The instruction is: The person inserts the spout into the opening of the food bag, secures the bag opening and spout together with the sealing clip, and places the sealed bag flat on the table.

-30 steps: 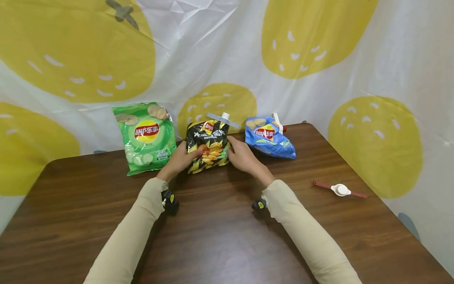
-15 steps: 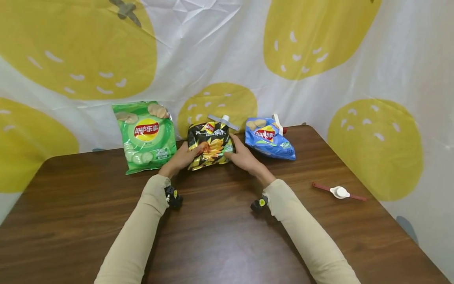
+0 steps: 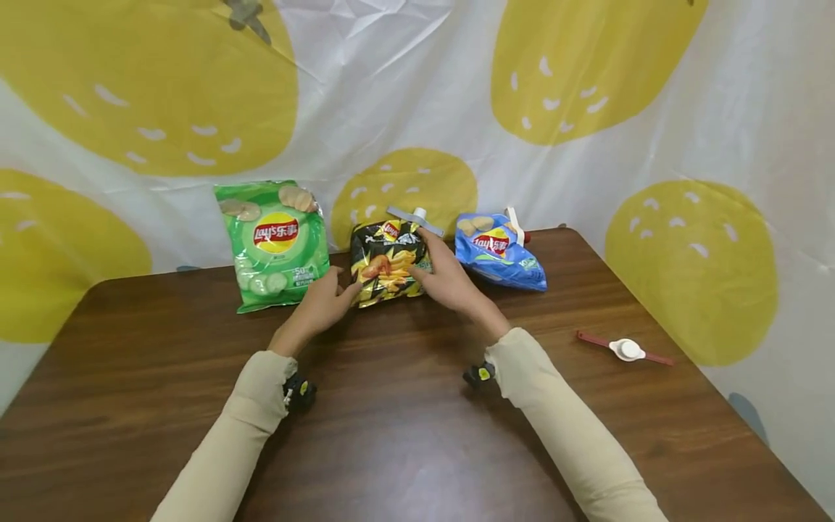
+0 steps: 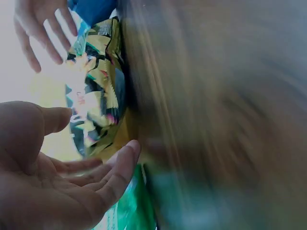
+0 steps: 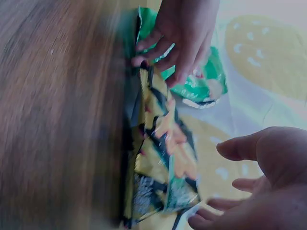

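A black-and-gold Lay's chip bag stands at the back of the table, leaning against the curtain. Across its folded top lies a grey bag clip with a white spout cap. My left hand is just off the bag's lower left corner, thumb and fingers spread, in front of the green chip bag. At the right edge of the black bag is my right hand, its fingers loosely extended. The right wrist view shows that hand uncurled, with a gap between thumb and bag.
Right of the black bag, a blue Lay's bag slumps with a white clip at its top. A dark red clip with a white round cap lies on the brown wooden table. Behind hangs a yellow-patterned curtain.
Both hands gripped the sides of the black chip bag earlier. Now the left hand has let go and drawn back leftward, and the right hand's fingers have loosened. The bag stays standing.
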Available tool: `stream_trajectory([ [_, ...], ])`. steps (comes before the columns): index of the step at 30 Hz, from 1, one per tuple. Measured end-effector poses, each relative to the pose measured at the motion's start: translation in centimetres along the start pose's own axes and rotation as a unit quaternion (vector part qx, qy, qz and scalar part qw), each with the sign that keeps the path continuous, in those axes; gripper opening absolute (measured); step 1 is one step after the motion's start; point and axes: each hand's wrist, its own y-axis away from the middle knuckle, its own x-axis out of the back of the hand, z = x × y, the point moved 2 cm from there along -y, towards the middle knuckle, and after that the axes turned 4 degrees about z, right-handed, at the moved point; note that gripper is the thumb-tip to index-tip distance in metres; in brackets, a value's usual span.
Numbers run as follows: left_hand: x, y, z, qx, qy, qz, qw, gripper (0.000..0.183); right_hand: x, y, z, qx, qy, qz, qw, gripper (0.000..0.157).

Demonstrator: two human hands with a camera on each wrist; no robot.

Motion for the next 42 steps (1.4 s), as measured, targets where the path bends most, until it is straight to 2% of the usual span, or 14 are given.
stream_trajectory([
  [3, 1.6, 1.9, -0.6, -0.022, -0.01, 0.013, 0.9996, 0.05, -0.4, 0.2, -1.6, 0.048, 0.03, 0.036, 0.998, 0.068],
  [6, 3.7, 3.8, -1.2, -0.033, -0.008, 0.03, 0.999, 0.045, -1.0, 0.6, -3.4, 0.101, 0.068, 0.068, 0.99, 0.063],
  [10, 7.6, 6.0, -2.0, -0.021, 0.006, 0.057, 0.9981, 0.047, -2.6, 0.8, -6.2, 0.153, 0.097, 0.06, 0.982, 0.057],
  [12, 9.6, 6.7, -2.5, -0.014, 0.019, 0.076, 0.9968, 0.048, -3.7, 0.6, -7.6, 0.151, 0.089, 0.03, 0.984, 0.057],
  [14, 11.0, 6.9, -3.1, -0.011, 0.033, 0.092, 0.9951, 0.05, -4.5, 0.1, -8.5, 0.131, 0.072, -0.006, 0.989, 0.058],
  [17, 12.6, 6.9, -4.3, -0.01, 0.05, 0.112, 0.9924, 0.052, -5.8, -0.9, -9.3, 0.09, 0.037, -0.058, 0.994, 0.062],
  [19, 13.3, 6.8, -5.4, -0.003, 0.062, 0.121, 0.9907, 0.053, -6.8, -1.7, -9.4, 0.069, 0.008, -0.077, 0.995, 0.063],
  [22, 13.6, 6.5, -7.2, 0.016, 0.096, 0.118, 0.9882, 0.053, -8.9, -2.7, -9.0, 0.04, -0.029, -0.081, 0.995, 0.065],
  [26, 12.8, 6.6, -10.1, 0.066, 0.154, 0.074, 0.9832, 0.059, -12.4, -3.0, -8.4, -0.005, -0.038, -0.083, 0.996, 0.069],
  [29, 12.2, 6.8, -12.2, 0.113, 0.208, 0.019, 0.9715, 0.067, -14.4, -2.7, -8.2, -0.039, -0.046, -0.096, 0.994, 0.072],
  [32, 12.0, 7.1, -13.9, 0.143, 0.27, -0.024, 0.9518, 0.074, -15.3, -2.4, -8.1, -0.065, -0.071, -0.093, 0.991, 0.072],
  [36, 12.0, 7.3, -15.3, 0.135, 0.323, -0.048, 0.9355, 0.075, -15.6, -2.3, -7.7, -0.083, -0.086, -0.08, 0.99, 0.069],
  [42, 11.6, 6.9, -16.1, 0.113, 0.355, -0.059, 0.9262, 0.071, -15.3, -2.3, -6.7, -0.096, -0.11, -0.062, 0.987, 0.062],
])
